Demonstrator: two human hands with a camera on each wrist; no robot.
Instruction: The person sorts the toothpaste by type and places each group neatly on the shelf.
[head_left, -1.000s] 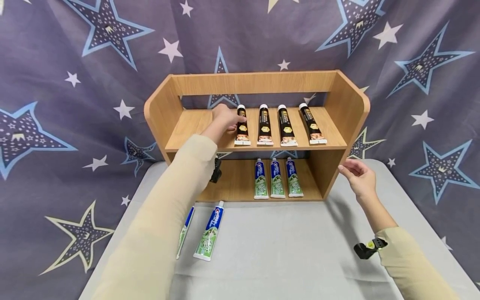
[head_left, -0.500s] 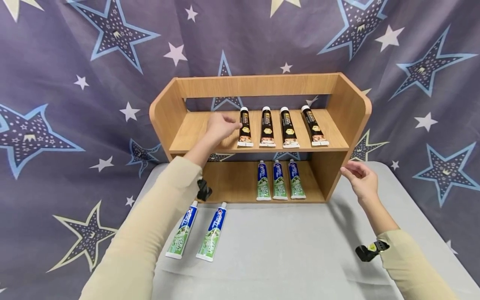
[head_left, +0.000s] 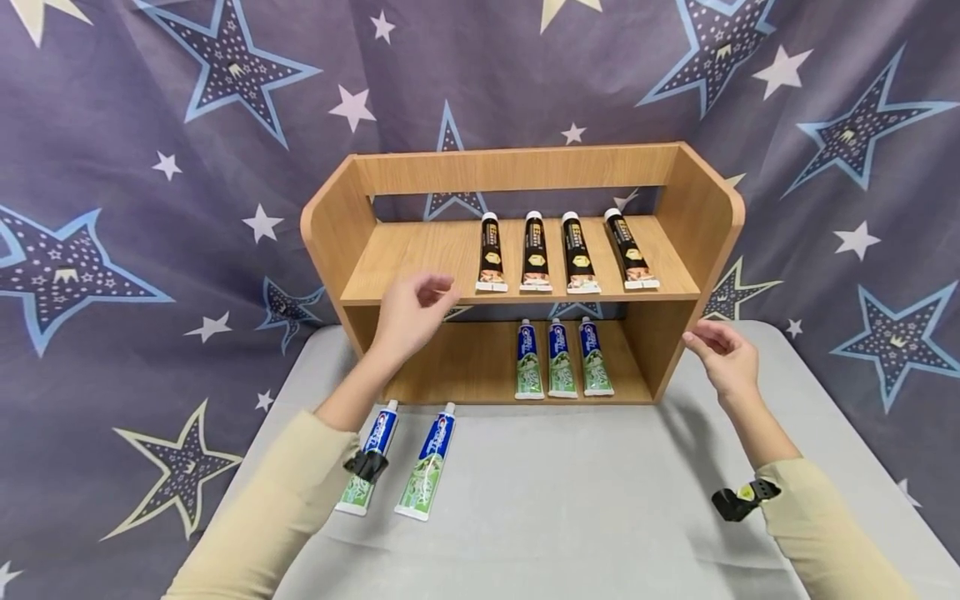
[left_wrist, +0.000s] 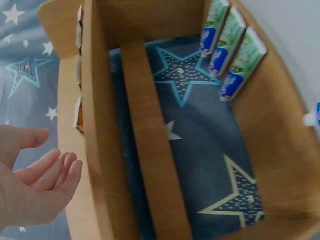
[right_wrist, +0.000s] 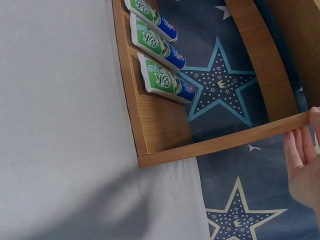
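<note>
My left hand (head_left: 414, 315) hovers in front of the left part of a two-tier wooden shelf (head_left: 420, 250), fingers loosely bent and holding nothing. In the left wrist view, the same hand (left_wrist: 37, 175) shows a gap between thumb and fingers. A row of several black toothpaste tubes (head_left: 491, 254) with white caps lies on the upper tier, right of that hand. My right hand (head_left: 727, 362) holds the front edge of the shelf's right side panel (right_wrist: 225, 141) between thumb and fingers. Three blue-and-green toothpaste tubes (head_left: 559, 358) lie on the lower tier.
Two more blue-and-green toothpaste tubes lie on the grey table (head_left: 570, 492) before the shelf: one tube (head_left: 427, 467) in full sight, the other tube (head_left: 381, 433) partly behind the left wrist's black camera (head_left: 366, 465). Star-patterned cloth (head_left: 247, 150) hangs behind.
My left hand has drawn back from beside the leftmost black tube, down and left to the shelf's front. The right hand stays at the side panel. The tubes lie as before.
</note>
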